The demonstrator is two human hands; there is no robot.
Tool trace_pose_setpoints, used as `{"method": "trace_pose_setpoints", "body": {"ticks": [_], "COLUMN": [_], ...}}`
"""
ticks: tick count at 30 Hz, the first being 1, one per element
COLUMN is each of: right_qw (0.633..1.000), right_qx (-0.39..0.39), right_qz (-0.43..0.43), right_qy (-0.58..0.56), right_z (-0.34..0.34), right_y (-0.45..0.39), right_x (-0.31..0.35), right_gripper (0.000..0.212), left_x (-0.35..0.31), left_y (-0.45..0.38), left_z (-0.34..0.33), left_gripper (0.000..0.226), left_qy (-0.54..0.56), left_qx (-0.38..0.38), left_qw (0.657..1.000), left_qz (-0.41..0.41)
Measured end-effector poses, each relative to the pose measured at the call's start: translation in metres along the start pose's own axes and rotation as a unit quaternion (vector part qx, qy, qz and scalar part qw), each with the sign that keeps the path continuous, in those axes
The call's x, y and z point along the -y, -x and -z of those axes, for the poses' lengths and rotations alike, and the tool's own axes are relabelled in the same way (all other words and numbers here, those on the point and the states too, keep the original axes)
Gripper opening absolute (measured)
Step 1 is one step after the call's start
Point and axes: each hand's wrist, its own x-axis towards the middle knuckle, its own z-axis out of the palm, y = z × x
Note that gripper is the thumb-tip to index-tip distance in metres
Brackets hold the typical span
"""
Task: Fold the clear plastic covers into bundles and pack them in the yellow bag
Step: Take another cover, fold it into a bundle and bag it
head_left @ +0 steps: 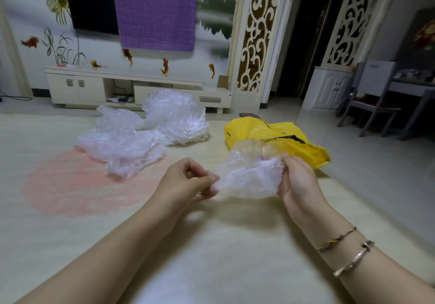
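Both hands hold one crumpled clear cover (249,176) in the air above the floor (211,245). On the left, the left hand (188,181) has its fingers curled and pinches the cover's left tip between thumb and fingertips. On the right, the right hand (297,179) grips the cover's right edge, thumb on top and fingers wrapped behind the plastic. The cover bulges upward between them, its upper rim overlapping the near edge of the yellow bag (277,136) in this view.

Far left on the floor lies a loose heap of covers (122,141), resting on the far edge of a pink patch (70,186). Just beside it, farther and to the right, a taller pile (176,115) stands in front of the low cabinet (94,87). The two heaps touch. A strip of bare floor separates the taller pile from the bag, which lies flat to the right, beyond the right hand; whether its mouth is open cannot be told. Near the hands, the floor runs bare toward the viewer. Far right stand a chair (374,96) and table (414,87), well apart from the bag.
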Motion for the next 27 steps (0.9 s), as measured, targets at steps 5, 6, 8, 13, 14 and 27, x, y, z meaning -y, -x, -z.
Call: {"method": "trace_pose_setpoints", "body": {"ticks": [5,6,8,13,14,27], "right_qw": [0.985,0.978,0.961,0.947,0.945,0.964], "right_qx": [0.054,0.103,0.178,0.201,0.181,0.118], "right_qz": [0.066,0.066,0.062,0.067,0.073,-0.040], "right_qy": [0.149,0.171,0.202,0.239,0.261,0.233], "right_z": [0.001,0.000,-0.003,-0.007,-0.007,-0.001], "right_y": [0.004,0.007,0.013,0.017,0.015,0.007], "right_x": [0.012,0.013,0.015,0.009,0.009,0.001], "right_gripper": [0.015,0.015,0.013,0.020,0.028,0.012], "left_x": [-0.004,-0.005,-0.008,-0.002,0.000,-0.001], "left_y": [-0.002,-0.004,-0.007,0.000,0.000,-0.009], "left_z": [-0.003,-0.003,-0.001,-0.003,-0.003,0.008], "left_gripper": [0.015,0.022,0.048,0.022,0.010,0.014], "left_qy": [0.000,0.022,0.045,-0.045,-0.056,-0.233], "left_qx": [0.022,0.023,0.038,0.108,0.094,-0.126], "left_qw": [0.999,0.999,0.995,0.992,0.994,0.943], "left_qz": [0.031,0.042,0.074,0.046,0.025,-0.199]}}
